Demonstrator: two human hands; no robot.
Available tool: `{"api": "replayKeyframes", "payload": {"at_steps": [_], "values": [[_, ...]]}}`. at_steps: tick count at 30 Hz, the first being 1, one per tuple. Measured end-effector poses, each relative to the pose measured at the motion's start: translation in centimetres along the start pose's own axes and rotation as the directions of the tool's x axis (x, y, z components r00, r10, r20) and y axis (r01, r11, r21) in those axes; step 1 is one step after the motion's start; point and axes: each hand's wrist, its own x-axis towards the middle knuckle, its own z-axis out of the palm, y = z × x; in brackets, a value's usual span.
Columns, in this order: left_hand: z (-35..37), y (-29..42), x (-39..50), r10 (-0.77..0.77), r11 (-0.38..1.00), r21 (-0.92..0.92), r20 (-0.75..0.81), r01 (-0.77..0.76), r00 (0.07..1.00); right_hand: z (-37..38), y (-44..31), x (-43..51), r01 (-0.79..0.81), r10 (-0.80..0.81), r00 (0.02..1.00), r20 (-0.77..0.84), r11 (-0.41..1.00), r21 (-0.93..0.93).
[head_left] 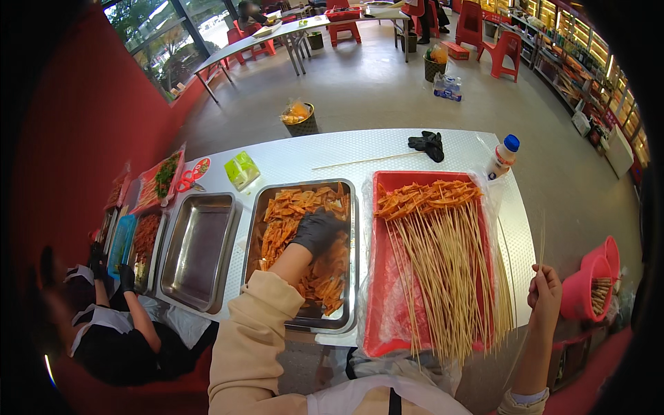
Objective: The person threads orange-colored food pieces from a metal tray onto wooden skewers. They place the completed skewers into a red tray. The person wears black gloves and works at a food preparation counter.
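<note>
My left hand (318,231), in a black glove, reaches into a steel tray (355,259) of orange-red sauced food strips (290,205); its fingertips are hard to make out, and whether it grasps a strip is unclear. Bare and raised beyond the table's right edge, my right hand (543,290) pinches a thin bamboo skewer (542,238) that points up. Between the hands lies a red plastic tray (371,290) lined with clear film. Many skewers (446,270) rest in it side by side, their far ends threaded with the same strips (428,199).
Left of the food tray are an empty steel tray (199,249), red-handled scissors (188,181) and a green packet (241,170). A black glove (429,145) and a bottle (503,156) stand at the back. Pink buckets (586,290) are at right. Co-workers' gloved hands (126,277) work at far left.
</note>
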Motion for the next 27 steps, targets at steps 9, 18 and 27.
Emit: {"api": "replayKeyframes", "payload": {"at_steps": [9, 18, 27], "values": [[1.5, -0.9, 0.0, 0.002, 1.0, -0.007, -0.007, -0.002, 1.0, 6.5, -5.9, -8.8, -0.054, 0.024, 0.969, 0.246, 0.992, 0.114], [-0.6, -0.7, -1.2, -0.124, 0.971, -0.197, 0.055, 0.133, 0.991, 10.3, -4.5, -12.2, -0.222, 0.155, 0.892, 0.424, 0.969, 0.112], [1.1, -1.0, -6.8, -0.153, 0.85, -0.523, -0.139, 0.059, 0.978, 12.6, -2.3, -13.1, -0.258, 0.179, 0.856, 0.485, 0.961, 0.101]]}}
